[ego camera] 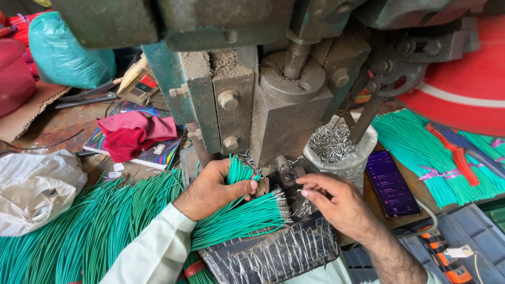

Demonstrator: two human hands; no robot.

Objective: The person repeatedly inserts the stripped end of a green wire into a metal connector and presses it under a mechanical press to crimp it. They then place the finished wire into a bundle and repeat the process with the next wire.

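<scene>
The left hand (213,188) curled closed around a bundle of thin green plastic-coated wires (243,216) before the grimy grey metal press (273,105), while the right hand (332,201) pinched one wire's metal tip at the die.

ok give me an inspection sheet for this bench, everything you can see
surface: worn bench, mostly covered
job's things: bundle of green wires with metal tips, at the press machine
clutter: red cloth, white bag, bag of metal terminals, phone, red-handled pliers
grippers: left hand grips the bundle; right hand pinches at the die
cables: loose green wires left, tied green bundles right
surroundings: teal sack, red wheel
</scene>
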